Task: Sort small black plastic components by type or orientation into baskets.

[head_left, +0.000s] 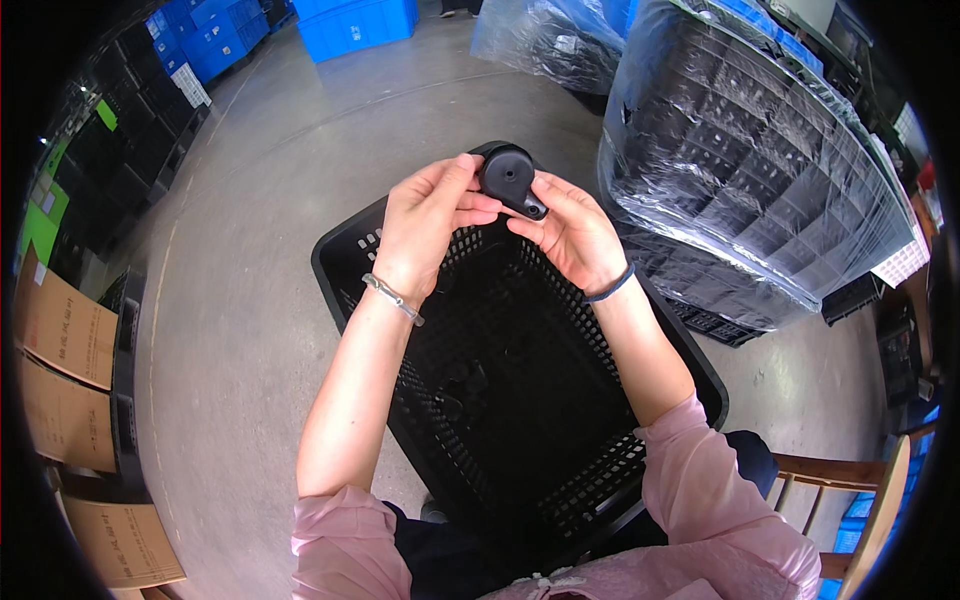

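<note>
Both my hands hold up one black plastic part, round with a small hole at its centre and a short lug with a second hole at its lower right. My left hand pinches its left side between thumb and fingers. On the other side, the thumb and fingers of my right hand close on the lug. Below them stands a large black perforated plastic crate. A few dark parts lie along its left inner side, too dark to make out well.
Stacked black crates wrapped in clear film stand at the right. Cardboard boxes line the left side. Blue bins are at the far end of the grey floor. A wooden chair is at the lower right.
</note>
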A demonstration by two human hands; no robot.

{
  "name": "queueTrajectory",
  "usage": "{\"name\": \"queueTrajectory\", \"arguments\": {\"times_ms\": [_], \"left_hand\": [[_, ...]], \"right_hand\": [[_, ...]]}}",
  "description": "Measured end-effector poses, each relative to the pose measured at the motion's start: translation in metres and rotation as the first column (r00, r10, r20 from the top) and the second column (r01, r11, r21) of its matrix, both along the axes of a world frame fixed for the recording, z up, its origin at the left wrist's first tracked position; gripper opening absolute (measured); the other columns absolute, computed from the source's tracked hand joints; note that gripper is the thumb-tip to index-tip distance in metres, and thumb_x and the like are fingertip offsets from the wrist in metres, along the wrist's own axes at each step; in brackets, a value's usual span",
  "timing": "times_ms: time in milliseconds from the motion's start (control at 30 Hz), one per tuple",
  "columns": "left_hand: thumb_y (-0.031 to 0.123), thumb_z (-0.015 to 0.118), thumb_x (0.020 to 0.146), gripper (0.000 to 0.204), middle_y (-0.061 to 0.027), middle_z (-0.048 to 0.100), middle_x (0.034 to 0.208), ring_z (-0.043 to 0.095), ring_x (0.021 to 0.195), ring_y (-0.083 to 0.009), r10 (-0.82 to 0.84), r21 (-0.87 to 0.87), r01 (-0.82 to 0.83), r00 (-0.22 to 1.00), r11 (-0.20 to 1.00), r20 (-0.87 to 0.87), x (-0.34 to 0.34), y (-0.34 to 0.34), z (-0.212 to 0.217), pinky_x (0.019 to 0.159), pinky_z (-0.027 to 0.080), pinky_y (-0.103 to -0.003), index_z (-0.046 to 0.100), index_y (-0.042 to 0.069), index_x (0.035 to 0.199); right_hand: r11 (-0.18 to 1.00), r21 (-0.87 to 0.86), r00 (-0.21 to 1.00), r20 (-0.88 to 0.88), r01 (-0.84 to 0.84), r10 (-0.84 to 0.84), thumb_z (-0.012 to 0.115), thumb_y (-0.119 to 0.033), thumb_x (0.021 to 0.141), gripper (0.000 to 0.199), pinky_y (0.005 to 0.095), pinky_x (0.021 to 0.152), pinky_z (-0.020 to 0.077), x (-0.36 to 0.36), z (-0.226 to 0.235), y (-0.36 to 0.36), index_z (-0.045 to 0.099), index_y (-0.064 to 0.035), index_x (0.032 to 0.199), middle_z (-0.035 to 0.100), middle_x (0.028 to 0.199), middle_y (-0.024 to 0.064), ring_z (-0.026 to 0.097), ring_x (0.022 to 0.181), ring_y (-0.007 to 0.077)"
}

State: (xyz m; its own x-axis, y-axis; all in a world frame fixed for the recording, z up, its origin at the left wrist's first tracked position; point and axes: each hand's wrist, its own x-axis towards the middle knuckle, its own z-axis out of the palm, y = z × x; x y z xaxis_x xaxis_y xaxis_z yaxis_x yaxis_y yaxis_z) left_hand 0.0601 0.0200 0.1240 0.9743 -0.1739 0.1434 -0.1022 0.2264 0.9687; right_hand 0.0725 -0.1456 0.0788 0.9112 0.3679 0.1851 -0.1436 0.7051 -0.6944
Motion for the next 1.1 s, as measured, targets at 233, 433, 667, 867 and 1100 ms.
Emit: {"name": "queueTrajectory", "arguments": {"times_ms": [233, 433, 667, 867, 1100], "left_hand": [[0.01, 0.053, 0.083, 0.027, -0.0084, 0.058, 0.097, 0.056, 0.085, -0.0132, -0.074, 0.043, 0.07, 0.993, 0.997, 0.097, -0.004, -0.001, -0.003, 0.075, 0.046, -0.025, 0.052, 0.0, 0.109], [0.019, 0.051, 0.085, 0.022, -0.0041, 0.057, 0.084, 0.05, 0.078, -0.0067, 0.107, 0.393, -0.506, 0.706, 0.768, 0.7, -0.009, -0.011, -0.007, 0.071, 0.04, -0.022, 0.054, 0.003, 0.101], [0.029, 0.042, 0.089, 0.032, -0.0064, 0.058, 0.069, 0.054, 0.063, -0.0138, 0.234, -0.036, -0.232, 0.972, 0.972, 0.037, 0.008, 0.002, 0.001, 0.061, 0.042, -0.024, 0.057, 0.001, 0.086], [0.023, 0.046, 0.087, 0.027, -0.0056, 0.06, 0.082, 0.058, 0.076, -0.0161, 0.281, -0.113, -0.292, 0.954, 0.95, -0.105, 0.009, 0.032, -0.018, 0.071, 0.046, -0.027, 0.053, 0.002, 0.102], [0.023, 0.054, 0.082, 0.023, -0.0022, 0.058, 0.089, 0.05, 0.081, -0.0098, 0.494, -0.079, -0.503, 0.863, 0.861, -0.105, 0.037, 0.068, -0.041, 0.074, 0.04, -0.024, 0.057, 0.005, 0.095]], "right_hand": [[0.848, -0.23, 0.802, 0.507, 0.479, -0.316, 0.057, -0.003, 0.079, 0.03, 0.0234, 0.079, 0.0421, -0.016, 0.012, 0.013, 0.049, 0.0034, 0.108, 0.054, 0.101, 0.0089, 0.051, 0.094, 0.0116], [0.746, -0.405, 0.77, 0.598, 0.529, -0.221, 0.062, -0.004, 0.076, 0.034, 0.0185, 0.059, 0.0427, -0.017, 0.006, 0.01, 0.052, 0.0015, 0.108, 0.054, 0.085, 0.0038, 0.051, 0.067, 0.0052], [0.573, -0.307, 0.507, 0.832, 0.76, -0.227, 0.063, -0.001, 0.072, 0.029, 0.0229, 0.063, 0.048, -0.033, 0.028, 0.021, 0.055, 0.0001, 0.1, 0.054, 0.085, 0.0073, 0.057, 0.072, 0.0126], [0.101, 0.161, -0.152, 0.984, 0.982, -0.097, 0.064, -0.002, 0.066, 0.032, 0.0338, 0.072, 0.0445, -0.022, 0.082, -0.026, 0.056, -0.0047, 0.097, 0.055, 0.091, 0.0114, 0.054, 0.084, 0.0268], [-0.55, 0.569, -0.411, 0.822, 0.611, 0.394, 0.063, -0.009, 0.069, 0.033, 0.0339, 0.081, 0.0406, 0.004, 0.194, -0.122, 0.056, -0.0092, 0.102, 0.054, 0.1, 0.0103, 0.051, 0.092, 0.0261]]}}
